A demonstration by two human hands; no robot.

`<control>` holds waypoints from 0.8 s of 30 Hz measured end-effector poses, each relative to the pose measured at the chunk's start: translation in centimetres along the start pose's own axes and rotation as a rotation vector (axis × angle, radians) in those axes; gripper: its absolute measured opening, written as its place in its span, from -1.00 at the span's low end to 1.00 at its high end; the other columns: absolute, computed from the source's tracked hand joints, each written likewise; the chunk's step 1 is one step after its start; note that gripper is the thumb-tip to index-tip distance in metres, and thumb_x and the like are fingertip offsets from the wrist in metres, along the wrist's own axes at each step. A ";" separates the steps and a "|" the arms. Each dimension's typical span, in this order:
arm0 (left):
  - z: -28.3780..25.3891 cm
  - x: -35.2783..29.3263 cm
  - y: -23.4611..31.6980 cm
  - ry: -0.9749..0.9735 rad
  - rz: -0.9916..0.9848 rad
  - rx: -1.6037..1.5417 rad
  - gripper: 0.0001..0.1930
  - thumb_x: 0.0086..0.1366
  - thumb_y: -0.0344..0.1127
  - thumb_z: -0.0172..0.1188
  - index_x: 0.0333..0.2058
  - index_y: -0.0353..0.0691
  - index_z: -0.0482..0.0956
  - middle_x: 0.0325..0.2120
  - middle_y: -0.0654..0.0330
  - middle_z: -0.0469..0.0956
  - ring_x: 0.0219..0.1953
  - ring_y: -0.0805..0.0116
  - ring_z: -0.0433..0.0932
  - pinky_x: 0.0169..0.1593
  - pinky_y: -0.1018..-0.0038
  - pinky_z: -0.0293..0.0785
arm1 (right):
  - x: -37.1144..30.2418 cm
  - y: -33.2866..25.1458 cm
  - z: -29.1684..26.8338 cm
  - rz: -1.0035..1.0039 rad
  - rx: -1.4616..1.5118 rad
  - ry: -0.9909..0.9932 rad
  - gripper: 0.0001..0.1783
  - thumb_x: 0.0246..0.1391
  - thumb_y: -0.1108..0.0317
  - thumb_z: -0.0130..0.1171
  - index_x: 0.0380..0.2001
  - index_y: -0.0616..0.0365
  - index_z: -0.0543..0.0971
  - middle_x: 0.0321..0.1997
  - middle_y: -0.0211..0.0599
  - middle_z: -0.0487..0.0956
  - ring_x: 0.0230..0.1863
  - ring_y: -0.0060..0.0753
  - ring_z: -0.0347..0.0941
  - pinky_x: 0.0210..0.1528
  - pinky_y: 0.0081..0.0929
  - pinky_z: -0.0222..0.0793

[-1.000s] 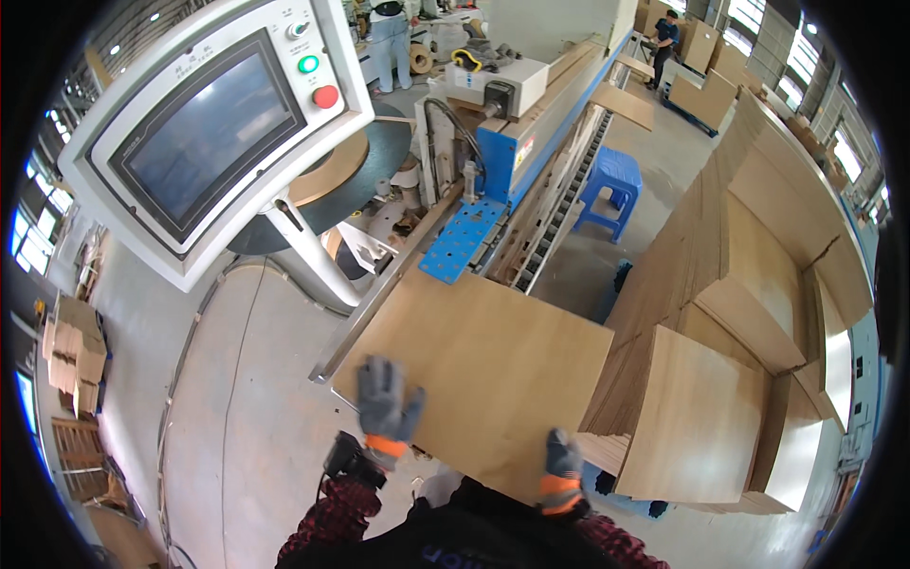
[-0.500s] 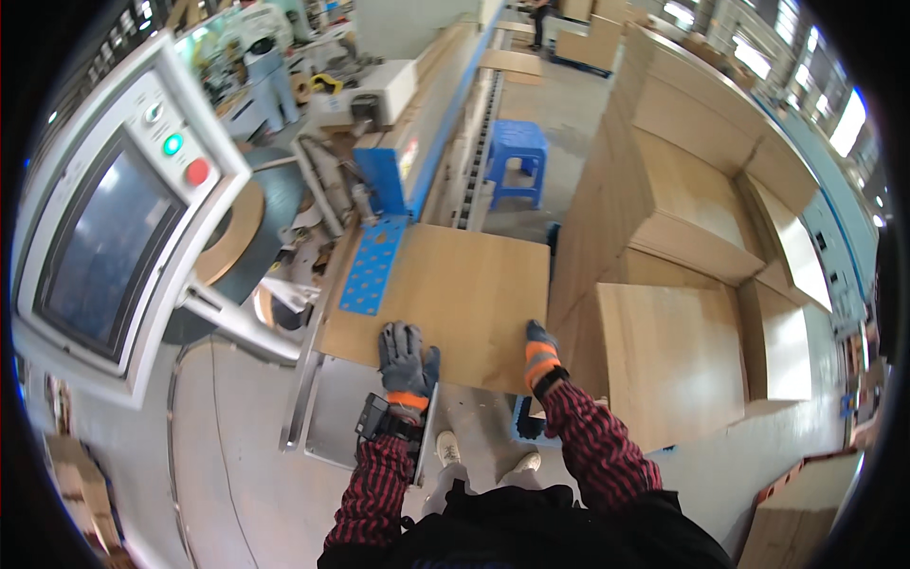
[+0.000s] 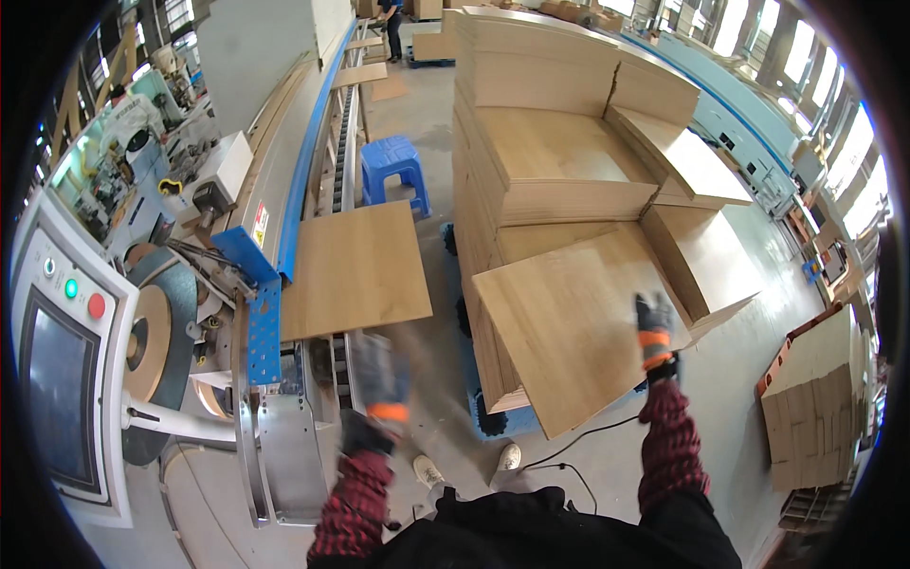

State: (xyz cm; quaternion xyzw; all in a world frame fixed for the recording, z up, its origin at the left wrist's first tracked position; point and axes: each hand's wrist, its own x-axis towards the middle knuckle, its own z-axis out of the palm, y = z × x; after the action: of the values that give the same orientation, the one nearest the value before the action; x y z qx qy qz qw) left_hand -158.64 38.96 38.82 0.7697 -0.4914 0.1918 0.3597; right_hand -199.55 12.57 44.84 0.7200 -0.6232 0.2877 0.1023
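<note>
A wood-grain panel (image 3: 355,270) lies on the machine's feed bed, beside a perforated blue plate (image 3: 265,332). My left hand (image 3: 381,370), in a grey and orange glove, is just off that panel's near edge; motion smears its fingers. My right hand (image 3: 654,327), gloved alike, is at the right side of another wood-grain panel (image 3: 569,327), its fingers pointing away from me and seemingly laid flat. This second panel rests askew on a tall stack of panels (image 3: 483,199), with its near corner jutting out. Whether my right fingers press on it I cannot tell.
A control panel with a screen (image 3: 62,379) stands at left, near a roll of edging strip (image 3: 152,341). A blue stool (image 3: 393,171) is beyond the feed bed. Black cable (image 3: 588,450) lies on the floor. More stacked boards (image 3: 815,408) stand at right; a person (image 3: 392,28) is far off.
My view has swung right. The panel under my hands has moved away along the feed bed, and both hands have left it. My right hand has gone over to the stack's askew panel.
</note>
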 end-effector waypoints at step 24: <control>-21.1 -13.7 -6.5 -0.326 -0.878 0.370 -0.45 0.18 0.10 -0.01 -0.10 -0.31 0.45 -0.29 -0.05 0.49 -0.23 0.03 0.46 -0.12 0.18 0.35 | -22.9 -16.1 -7.7 0.763 1.083 -1.000 -0.79 0.06 0.33 0.12 -0.31 0.26 0.56 -0.43 -0.47 0.54 -0.44 -0.65 0.39 -0.41 -0.60 0.33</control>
State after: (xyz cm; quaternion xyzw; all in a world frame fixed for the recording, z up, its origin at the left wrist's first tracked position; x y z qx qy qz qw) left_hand -157.62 64.78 41.65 0.9746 -0.1289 -0.0164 0.1823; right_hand -187.65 38.95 42.11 0.4517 -0.5718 0.2089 -0.6522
